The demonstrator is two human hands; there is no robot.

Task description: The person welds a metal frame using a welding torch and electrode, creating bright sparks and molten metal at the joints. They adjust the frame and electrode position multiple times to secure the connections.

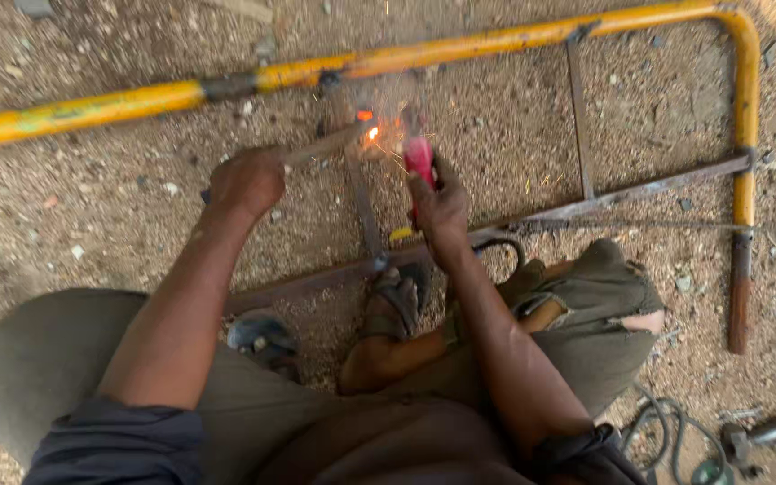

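A yellow tube frame point(406, 58) with rusty flat cross bars point(361, 207) lies on gravel ground. My right hand point(440, 205) grips a red-handled electrode holder point(419, 160), its tip at a glowing orange spot with sparks point(372, 135) near the top of one cross bar. My left hand point(246, 181) is closed around a thin metal rod point(321, 145) that points at the same glowing spot. I am squatting, and my sandalled feet point(397, 301) rest against the lower flat bar.
A dark cable point(666, 427) coils on the ground at the lower right beside a metal tool point(770, 429). A rusty tube end point(740, 296) hangs down from the frame's right side. Loose stones cover the ground all around.
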